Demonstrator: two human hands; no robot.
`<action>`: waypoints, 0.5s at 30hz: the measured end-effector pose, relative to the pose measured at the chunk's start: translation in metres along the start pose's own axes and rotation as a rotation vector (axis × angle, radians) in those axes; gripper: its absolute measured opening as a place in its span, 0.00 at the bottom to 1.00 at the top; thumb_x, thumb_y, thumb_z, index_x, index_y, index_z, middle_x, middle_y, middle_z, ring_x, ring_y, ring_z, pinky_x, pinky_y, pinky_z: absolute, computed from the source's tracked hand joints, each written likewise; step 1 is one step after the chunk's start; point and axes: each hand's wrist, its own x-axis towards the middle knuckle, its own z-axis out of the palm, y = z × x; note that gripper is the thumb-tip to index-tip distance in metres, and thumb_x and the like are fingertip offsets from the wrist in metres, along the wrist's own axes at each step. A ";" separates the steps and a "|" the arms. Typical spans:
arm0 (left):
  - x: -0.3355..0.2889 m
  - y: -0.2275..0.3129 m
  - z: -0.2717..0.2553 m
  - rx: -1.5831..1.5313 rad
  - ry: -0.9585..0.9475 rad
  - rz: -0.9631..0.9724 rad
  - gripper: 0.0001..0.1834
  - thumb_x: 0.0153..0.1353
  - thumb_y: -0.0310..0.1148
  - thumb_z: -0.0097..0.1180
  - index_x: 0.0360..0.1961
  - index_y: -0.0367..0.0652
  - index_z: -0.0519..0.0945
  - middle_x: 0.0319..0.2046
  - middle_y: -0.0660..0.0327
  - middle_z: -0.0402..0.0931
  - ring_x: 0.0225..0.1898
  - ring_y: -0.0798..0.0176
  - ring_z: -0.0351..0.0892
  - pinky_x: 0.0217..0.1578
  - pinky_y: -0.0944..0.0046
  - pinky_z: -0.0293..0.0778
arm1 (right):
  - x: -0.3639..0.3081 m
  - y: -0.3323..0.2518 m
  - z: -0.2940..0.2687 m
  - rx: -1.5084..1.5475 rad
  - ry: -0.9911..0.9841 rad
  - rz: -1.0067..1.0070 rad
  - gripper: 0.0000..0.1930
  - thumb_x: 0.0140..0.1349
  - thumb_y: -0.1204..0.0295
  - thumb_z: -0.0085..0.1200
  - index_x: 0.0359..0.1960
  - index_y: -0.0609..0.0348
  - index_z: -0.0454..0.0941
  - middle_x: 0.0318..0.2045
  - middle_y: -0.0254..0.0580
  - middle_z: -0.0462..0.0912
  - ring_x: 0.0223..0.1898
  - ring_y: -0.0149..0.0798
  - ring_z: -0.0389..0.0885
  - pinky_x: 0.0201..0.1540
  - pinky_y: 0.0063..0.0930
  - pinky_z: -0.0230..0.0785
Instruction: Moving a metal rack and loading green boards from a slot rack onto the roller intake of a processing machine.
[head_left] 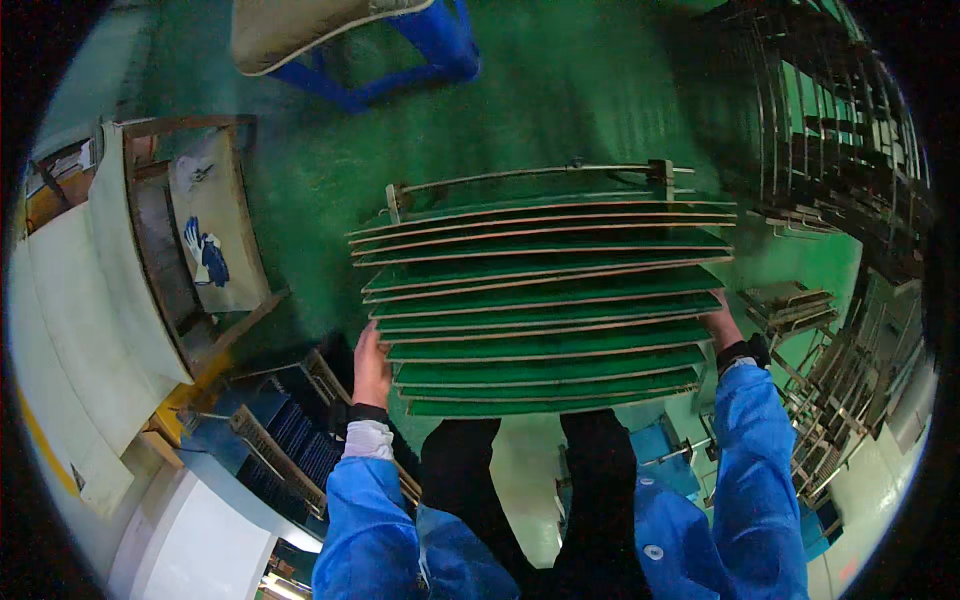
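Note:
In front of my body is a metal rack (659, 180) filled with several thin green boards (550, 285), standing one behind another with pale edges toward me. A thin rod with end posts runs along the rack's far side. My left hand (371, 372) grips the left side of the load, and my right hand (721, 322) grips the right side at about the same height. Fingers of both hands are partly hidden behind the boards and the rack's sides. The rack's lower part is hidden under the boards.
A blue stool (430, 45) with a pale top stands on the green floor ahead. Gloves (207, 255) lie on a shelf at the left. Another rack with dark blue boards (287, 430) sits beside my left arm. Metal racks (840, 400) crowd the right side.

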 end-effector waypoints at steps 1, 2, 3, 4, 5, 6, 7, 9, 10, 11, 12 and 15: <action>-0.005 -0.003 -0.001 -0.001 -0.069 0.079 0.19 0.54 0.32 0.48 0.49 0.42 0.69 0.47 0.60 0.68 0.48 0.62 0.67 0.47 0.62 0.64 | 0.007 0.008 -0.003 -0.013 -0.027 -0.038 0.16 0.60 0.64 0.41 0.46 0.60 0.67 0.34 0.36 0.74 0.35 0.32 0.72 0.34 0.28 0.66; 0.018 -0.028 -0.029 0.001 -0.061 0.079 0.19 0.54 0.32 0.48 0.49 0.42 0.69 0.47 0.60 0.68 0.48 0.62 0.67 0.47 0.62 0.64 | 0.013 0.015 -0.006 -0.026 -0.006 -0.007 0.16 0.60 0.64 0.41 0.46 0.60 0.67 0.34 0.36 0.74 0.35 0.32 0.72 0.34 0.28 0.66; 0.050 -0.061 -0.078 0.491 -0.139 0.360 0.21 0.52 0.30 0.50 0.49 0.42 0.68 0.47 0.60 0.68 0.49 0.60 0.66 0.48 0.62 0.63 | 0.022 0.015 0.003 -0.039 -0.008 0.013 0.16 0.60 0.64 0.41 0.46 0.60 0.68 0.34 0.36 0.74 0.35 0.32 0.72 0.34 0.28 0.66; 0.073 -0.080 -0.103 0.991 -0.227 0.620 0.22 0.50 0.28 0.51 0.49 0.42 0.68 0.47 0.59 0.68 0.50 0.59 0.66 0.49 0.62 0.63 | 0.028 0.015 0.007 -0.048 -0.002 0.035 0.16 0.60 0.64 0.41 0.46 0.60 0.68 0.34 0.36 0.74 0.35 0.32 0.72 0.34 0.28 0.66; 0.066 -0.064 -0.065 0.775 -0.354 0.494 0.27 0.45 0.26 0.54 0.50 0.40 0.66 0.49 0.56 0.67 0.51 0.55 0.65 0.52 0.63 0.61 | 0.024 0.018 -0.003 -0.060 0.046 0.051 0.16 0.60 0.64 0.41 0.46 0.60 0.68 0.34 0.36 0.74 0.35 0.32 0.72 0.35 0.28 0.66; 0.066 -0.061 -0.061 0.736 -0.357 0.482 0.27 0.45 0.26 0.54 0.50 0.40 0.66 0.49 0.56 0.67 0.51 0.55 0.65 0.52 0.63 0.61 | 0.025 0.017 -0.005 -0.065 0.055 0.058 0.16 0.60 0.65 0.41 0.46 0.60 0.68 0.34 0.36 0.74 0.35 0.32 0.72 0.35 0.28 0.66; 0.070 -0.064 -0.058 0.690 -0.345 0.443 0.27 0.45 0.26 0.54 0.50 0.40 0.66 0.49 0.56 0.66 0.51 0.55 0.65 0.52 0.63 0.61 | 0.024 0.016 -0.007 -0.076 0.069 0.060 0.16 0.60 0.65 0.41 0.46 0.60 0.68 0.34 0.37 0.74 0.35 0.32 0.72 0.35 0.28 0.67; 0.072 -0.067 -0.061 0.626 -0.321 0.406 0.27 0.45 0.26 0.54 0.51 0.39 0.66 0.49 0.55 0.66 0.52 0.56 0.64 0.52 0.63 0.60 | 0.024 0.013 -0.002 -0.091 0.070 0.066 0.16 0.60 0.65 0.41 0.46 0.60 0.68 0.34 0.37 0.74 0.35 0.32 0.72 0.35 0.28 0.67; 0.077 -0.069 -0.059 0.603 -0.320 0.395 0.27 0.45 0.26 0.55 0.51 0.39 0.66 0.50 0.55 0.66 0.52 0.56 0.64 0.52 0.63 0.60 | 0.025 0.012 -0.004 -0.105 0.073 0.069 0.16 0.60 0.65 0.41 0.46 0.60 0.68 0.34 0.37 0.74 0.35 0.32 0.72 0.35 0.28 0.67; 0.083 -0.071 -0.057 0.581 -0.323 0.388 0.28 0.45 0.26 0.55 0.51 0.39 0.66 0.50 0.55 0.66 0.52 0.56 0.64 0.52 0.63 0.60 | 0.023 0.009 -0.005 -0.117 0.079 0.071 0.16 0.59 0.65 0.41 0.46 0.60 0.68 0.35 0.37 0.74 0.35 0.32 0.72 0.35 0.28 0.67; 0.086 -0.073 -0.060 0.553 -0.317 0.382 0.28 0.45 0.26 0.55 0.51 0.39 0.65 0.50 0.55 0.66 0.52 0.56 0.64 0.52 0.63 0.60 | 0.023 0.006 -0.003 -0.131 0.074 0.071 0.16 0.59 0.65 0.41 0.46 0.60 0.68 0.35 0.37 0.74 0.35 0.32 0.71 0.35 0.28 0.67; 0.095 -0.078 -0.069 0.408 -0.294 0.351 0.28 0.45 0.26 0.55 0.51 0.38 0.65 0.50 0.55 0.65 0.53 0.56 0.63 0.53 0.63 0.59 | 0.022 -0.003 0.008 -0.184 0.027 0.072 0.16 0.59 0.65 0.41 0.46 0.60 0.68 0.35 0.38 0.74 0.36 0.32 0.71 0.35 0.28 0.67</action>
